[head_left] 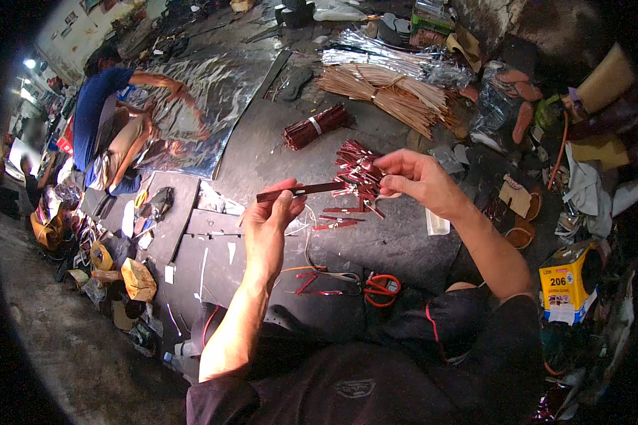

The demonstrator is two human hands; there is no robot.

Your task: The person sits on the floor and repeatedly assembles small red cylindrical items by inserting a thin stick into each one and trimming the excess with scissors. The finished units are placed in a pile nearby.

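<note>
Left hand (pixel 271 221): a dark red strip (pixel 301 190) is pinched at one end — held level.
Right hand (pixel 417 178): fingers closed on the strip's other end, above a pile (pixel 356 170) of strips.
Board (pixel 262 152): dark — a scissors (pixel 381 289) is laid near.

yellow box-shaped package (pixel 568 285) w/ white-and-red label, far right near the person's right elbow. Small framed pictures (pixel 71 17) on wall, top left; too small to read.
</note>
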